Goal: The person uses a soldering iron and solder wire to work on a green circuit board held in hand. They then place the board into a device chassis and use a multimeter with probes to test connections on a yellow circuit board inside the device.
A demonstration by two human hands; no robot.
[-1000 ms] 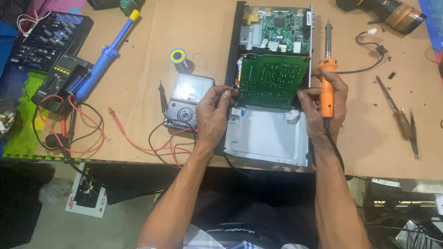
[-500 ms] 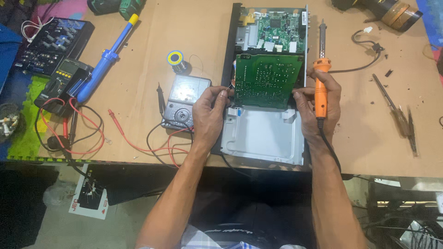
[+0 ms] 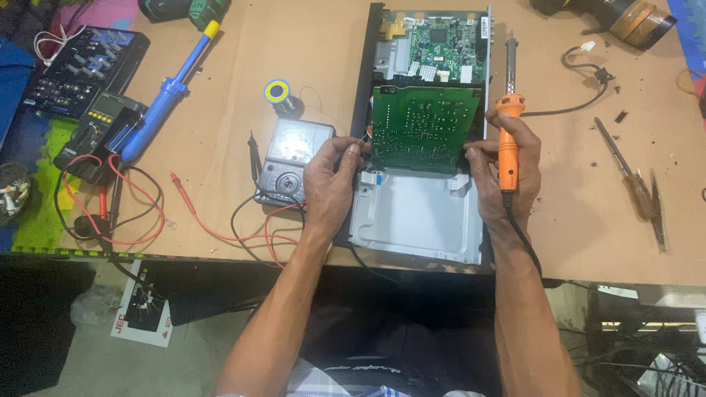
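Note:
A green circuit board (image 3: 425,129) stands tilted up, solder side toward me, over an open metal device chassis (image 3: 423,217). My left hand (image 3: 331,180) pinches the board's lower left edge together with a thin strand of solder wire. My right hand (image 3: 504,173) holds an orange-handled soldering iron (image 3: 509,110), tip pointing away from me, while its fingers also grip the board's lower right edge. A second green board (image 3: 437,44) lies in the chassis's far half.
A grey analog multimeter (image 3: 294,158) with red and black leads sits left of the chassis. A solder spool (image 3: 278,94), blue desoldering pump (image 3: 168,95), black digital meter (image 3: 99,129) and pliers (image 3: 636,180) lie on the brown table. The table's front edge is near my arms.
The view has shifted slightly; both hands keep their grip on the board and the iron, with the board still tilted up in the same place.

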